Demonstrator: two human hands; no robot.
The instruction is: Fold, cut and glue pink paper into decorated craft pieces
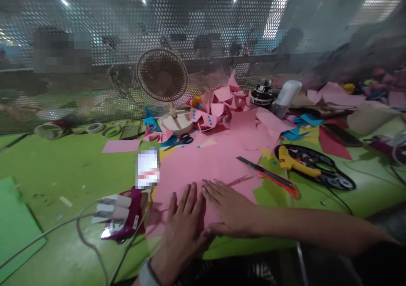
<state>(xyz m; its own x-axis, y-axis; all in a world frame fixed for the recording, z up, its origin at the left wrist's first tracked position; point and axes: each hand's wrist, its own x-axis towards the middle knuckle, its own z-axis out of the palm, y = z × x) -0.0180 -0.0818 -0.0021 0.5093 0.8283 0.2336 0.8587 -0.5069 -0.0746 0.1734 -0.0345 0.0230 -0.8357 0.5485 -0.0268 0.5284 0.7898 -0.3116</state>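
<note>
Both hands lie flat on a large pink paper sheet (206, 163) spread over the green table (57, 167). My left hand (182, 224) rests palm down near the sheet's front edge, fingers stretched forward. My right hand (226, 205) lies beside it, fingers pointing left and touching the left hand's fingertips. Neither hand holds anything. A steel ruler with an orange edge (269, 176) lies just right of the sheet.
A small desk fan (163, 79) stands at the back before a perforated screen. Beside it lie folded pink paper pieces (218, 104), blue-handled scissors (180, 141) and a yellow glue gun (296, 162). A magenta device with plugged cables (123, 214) sits at the left.
</note>
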